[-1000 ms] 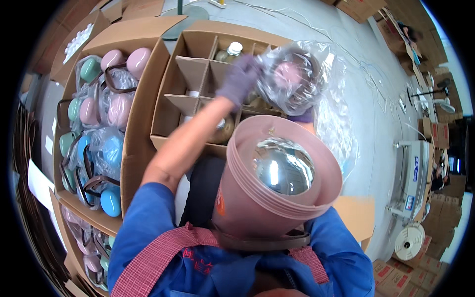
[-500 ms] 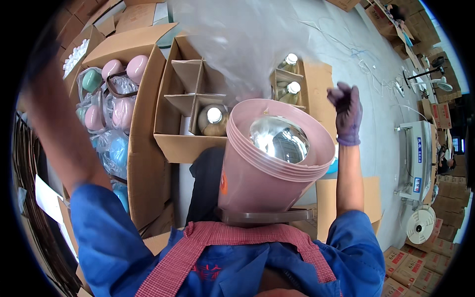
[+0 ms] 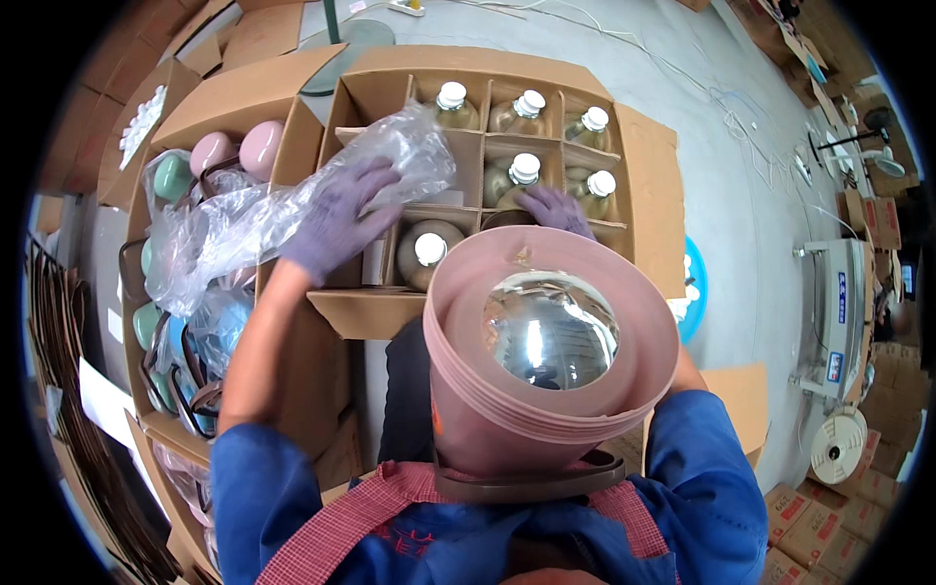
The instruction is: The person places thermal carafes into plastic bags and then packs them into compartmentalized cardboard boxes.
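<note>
Gloves (image 3: pixel 339 219) are purple, pail (image 3: pixel 526 439) pink, straps (image 3: pixel 331 522) red-checked.

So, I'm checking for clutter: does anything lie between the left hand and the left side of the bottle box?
Yes: a clear plastic bag lies beneath the left hand, spread over part of the bottle box's left side.

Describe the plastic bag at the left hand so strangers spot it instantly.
Start at the divided carton with white-capped bottles. Over its left part, reaching across the neighbouring carton of coloured items, stretches a long, clear bag, the left hand against it. Unlike the bags inside that neighbour, it spans both cartons.
</note>
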A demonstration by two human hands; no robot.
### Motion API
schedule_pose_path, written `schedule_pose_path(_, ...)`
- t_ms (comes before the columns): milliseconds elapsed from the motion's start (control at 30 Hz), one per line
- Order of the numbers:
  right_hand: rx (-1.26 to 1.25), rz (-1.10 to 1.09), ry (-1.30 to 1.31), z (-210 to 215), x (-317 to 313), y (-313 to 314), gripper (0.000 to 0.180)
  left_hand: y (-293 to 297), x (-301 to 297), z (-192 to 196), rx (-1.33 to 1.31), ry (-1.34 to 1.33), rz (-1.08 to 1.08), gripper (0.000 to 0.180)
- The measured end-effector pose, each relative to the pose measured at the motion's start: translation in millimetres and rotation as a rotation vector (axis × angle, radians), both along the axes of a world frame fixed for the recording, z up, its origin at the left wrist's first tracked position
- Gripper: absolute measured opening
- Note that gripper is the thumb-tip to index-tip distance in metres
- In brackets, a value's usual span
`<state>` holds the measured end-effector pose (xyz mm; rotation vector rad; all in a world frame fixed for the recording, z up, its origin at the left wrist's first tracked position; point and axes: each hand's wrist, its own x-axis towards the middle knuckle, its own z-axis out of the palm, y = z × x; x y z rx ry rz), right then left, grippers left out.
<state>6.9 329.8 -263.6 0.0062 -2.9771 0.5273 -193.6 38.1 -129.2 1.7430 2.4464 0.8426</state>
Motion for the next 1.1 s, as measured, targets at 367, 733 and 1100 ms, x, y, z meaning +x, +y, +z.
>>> schedule_pose_path(367, -0.457, -0.661, 0.373, 39.9, -18.4, -3.1, 0.021, 142.1, 45.9, -80.8, -0.136, -0.92, 0.233, 0.069)
schedule_pose_path(733, 0.01, -0.508, 0.398, -24.5, 16.9, 3.0, 0.029, 64.2, 112.7, -14.4, 0.291, -0.642, -0.255, 0.046)
schedule_pose_path(1100, -0.311, -0.334, 0.842, 47.1, -19.7, -36.6, 0.039, 117.3, 70.8, -48.5, 0.313, -0.564, 0.001, 0.041)
